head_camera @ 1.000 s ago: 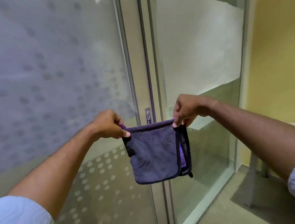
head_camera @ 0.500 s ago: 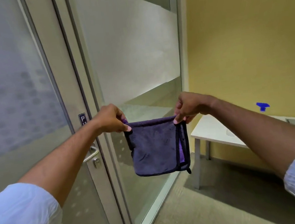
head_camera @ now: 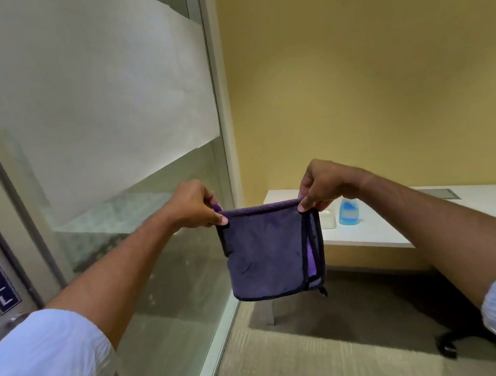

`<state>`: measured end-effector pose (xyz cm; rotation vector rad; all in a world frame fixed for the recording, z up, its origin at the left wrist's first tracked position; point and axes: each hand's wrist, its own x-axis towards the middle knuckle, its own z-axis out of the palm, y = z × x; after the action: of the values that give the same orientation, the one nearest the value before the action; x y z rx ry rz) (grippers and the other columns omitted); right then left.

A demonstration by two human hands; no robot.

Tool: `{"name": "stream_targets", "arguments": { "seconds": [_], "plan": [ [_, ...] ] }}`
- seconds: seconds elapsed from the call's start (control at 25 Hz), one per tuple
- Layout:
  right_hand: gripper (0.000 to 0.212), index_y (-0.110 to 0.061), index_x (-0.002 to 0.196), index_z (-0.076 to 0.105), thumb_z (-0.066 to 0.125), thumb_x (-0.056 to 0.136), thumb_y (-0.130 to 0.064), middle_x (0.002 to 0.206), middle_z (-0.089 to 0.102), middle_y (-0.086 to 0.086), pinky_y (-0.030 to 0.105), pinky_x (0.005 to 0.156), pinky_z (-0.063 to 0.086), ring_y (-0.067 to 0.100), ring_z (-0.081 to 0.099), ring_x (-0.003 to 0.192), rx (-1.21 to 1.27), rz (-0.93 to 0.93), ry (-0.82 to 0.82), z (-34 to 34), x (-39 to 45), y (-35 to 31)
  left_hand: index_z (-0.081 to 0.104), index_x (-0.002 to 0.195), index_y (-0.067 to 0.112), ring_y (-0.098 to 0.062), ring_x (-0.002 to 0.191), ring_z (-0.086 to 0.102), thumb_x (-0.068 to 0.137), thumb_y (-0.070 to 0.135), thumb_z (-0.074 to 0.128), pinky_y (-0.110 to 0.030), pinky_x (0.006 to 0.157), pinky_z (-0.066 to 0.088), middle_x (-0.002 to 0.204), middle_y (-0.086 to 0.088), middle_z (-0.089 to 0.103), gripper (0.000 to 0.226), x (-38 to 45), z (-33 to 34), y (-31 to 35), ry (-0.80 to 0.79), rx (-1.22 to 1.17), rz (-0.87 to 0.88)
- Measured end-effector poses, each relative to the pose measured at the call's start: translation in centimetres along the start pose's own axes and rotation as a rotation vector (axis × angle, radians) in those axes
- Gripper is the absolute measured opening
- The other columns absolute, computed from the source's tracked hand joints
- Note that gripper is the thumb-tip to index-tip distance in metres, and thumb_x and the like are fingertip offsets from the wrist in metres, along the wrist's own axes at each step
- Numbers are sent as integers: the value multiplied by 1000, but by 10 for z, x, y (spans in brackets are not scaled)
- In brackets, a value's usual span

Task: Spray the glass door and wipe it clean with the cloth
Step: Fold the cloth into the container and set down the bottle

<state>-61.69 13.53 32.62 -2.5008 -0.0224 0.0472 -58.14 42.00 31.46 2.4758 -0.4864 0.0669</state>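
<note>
Swung rightward, both hands point(head_camera: 194, 205) point(head_camera: 321, 183) pinch cloth point(head_camera: 267, 251); bottle point(head_camera: 349, 213) holds blue liquid.

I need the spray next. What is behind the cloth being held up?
Behind the cloth stands a white table with a blue bottle and a pale container beside it. The cloth covers the table's left part, and the right hand hides the bottle's top.

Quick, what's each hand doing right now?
Left hand: closed, pinching the purple cloth at its top left corner.
Right hand: closed, pinching the cloth's top right corner.
</note>
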Motion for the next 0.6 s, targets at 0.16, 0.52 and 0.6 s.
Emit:
{"name": "stream_targets", "arguments": {
  "seconds": [0.16,0.52,0.6],
  "plan": [
    [19,-1,85,76,85,70,-8,91,75,20,28,63,61,23,70,76,-12,81,65,-9,34,21,75,79,2,-9,50,65,64,13,89,-22,53,52,64,-8,70,23,65,18,-10,-71,-34,78],
    [14,-3,79,76,85,70,-9,76,73,12,28,64,60,21,68,73,-56,195,101,-12,101,57,75,78,10,-5,50,63,65,18,89,-17,53,50,66,-6,72,21,173,54,-27,-152,13,219],
    [11,-3,76,75,83,71,-9,71,70,11,25,61,57,17,66,67,-66,196,89,-13,112,67,75,78,10,-5,51,63,66,18,89,-19,54,50,63,-1,70,20,194,63,-27,-160,14,240]
  ]
}}
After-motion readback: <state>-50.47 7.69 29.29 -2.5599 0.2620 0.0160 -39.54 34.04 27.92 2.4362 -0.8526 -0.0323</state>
